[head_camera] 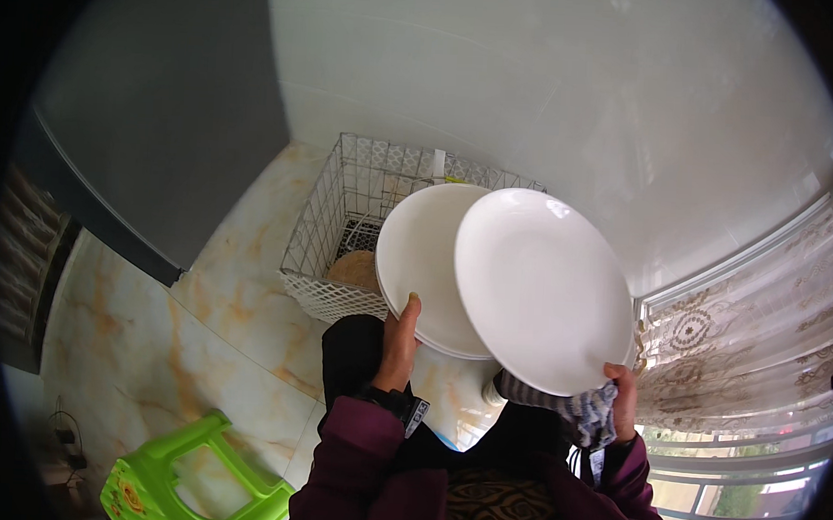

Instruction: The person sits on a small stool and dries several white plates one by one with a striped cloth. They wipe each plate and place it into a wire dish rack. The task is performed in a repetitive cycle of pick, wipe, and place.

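Observation:
My left hand grips the lower left rim of a round white plate; a second rim shows just beneath it, so this is likely a small stack. With thumb on top, my right hand pinches the lower right edge of another white plate, tilted and overlapping the first. A striped grey-and-white cloth is bunched in the right hand, under that plate. Whether the plates touch where they overlap cannot be told.
Beyond the plates a wire basket holds a brown rounded object. A green plastic stool stands lower left on the marbled tile floor. A dark grey cabinet-like unit is upper left, a lace curtain at right.

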The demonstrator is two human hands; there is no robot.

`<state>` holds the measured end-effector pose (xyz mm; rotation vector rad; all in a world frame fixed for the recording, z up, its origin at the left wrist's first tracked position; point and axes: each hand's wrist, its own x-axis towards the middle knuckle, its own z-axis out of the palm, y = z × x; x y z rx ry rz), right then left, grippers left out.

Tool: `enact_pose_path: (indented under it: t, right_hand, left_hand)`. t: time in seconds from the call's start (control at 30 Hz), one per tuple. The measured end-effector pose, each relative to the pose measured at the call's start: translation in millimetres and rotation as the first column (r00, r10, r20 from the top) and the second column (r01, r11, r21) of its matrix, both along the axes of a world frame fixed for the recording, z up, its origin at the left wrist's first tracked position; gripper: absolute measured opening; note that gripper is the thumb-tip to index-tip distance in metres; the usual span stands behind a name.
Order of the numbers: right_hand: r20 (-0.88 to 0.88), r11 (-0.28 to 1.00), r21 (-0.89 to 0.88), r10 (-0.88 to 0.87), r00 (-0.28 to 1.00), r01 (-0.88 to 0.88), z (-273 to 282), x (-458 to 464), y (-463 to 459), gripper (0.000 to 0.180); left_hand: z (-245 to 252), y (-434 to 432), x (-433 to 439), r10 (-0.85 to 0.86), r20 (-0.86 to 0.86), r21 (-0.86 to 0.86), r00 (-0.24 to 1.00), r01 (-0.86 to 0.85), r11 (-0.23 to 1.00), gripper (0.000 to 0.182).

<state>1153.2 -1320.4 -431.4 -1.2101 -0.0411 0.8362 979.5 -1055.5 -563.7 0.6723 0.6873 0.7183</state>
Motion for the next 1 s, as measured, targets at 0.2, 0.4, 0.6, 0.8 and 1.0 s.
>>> enact_pose_path:
  t: [0.2, 0.4, 0.6, 0.8, 1.0]
  right_hand:
    - [0.197, 0.985, -0.169, 0.056, 0.979, -0.023, -16.9, -11.5, 34.9, 0.023]
    - [0.165, 0.987, -0.131, 0.113, 0.98, -0.091, -12.6, -30.4, 68.7, 0.023]
    - [0.113, 0.98, -0.158, 0.141, 0.983, -0.123, -14.7, -30.4, 85.3, 0.024]
    - [0.21, 0.921, -0.317, 0.299, 0.931, -0.224, -21.4, -15.3, 83.5, 0.027]
    - [0.322, 0.85, -0.47, 0.414, 0.851, -0.236, -34.2, -8.3, 90.0, 0.029]
  left_hand:
    - [-0.8, -1.0, -0.9, -0.058, 0.006, -0.024, 0.998, 0.058, 0.998, 0.079]
    - [8.4, -1.1, -1.5, -0.049, 0.032, -0.058, 0.998, 0.051, 0.997, 0.083]
    - [18.9, -4.4, -7.5, -0.065, 0.02, -0.056, 0.998, 0.066, 0.996, 0.091]
    - [25.2, -8.2, -11.9, -0.094, 0.058, 0.028, 0.994, 0.092, 0.995, 0.084]
    - [25.4, -8.6, -8.9, -0.075, 0.079, 0.093, 0.994, 0.068, 0.993, 0.068]
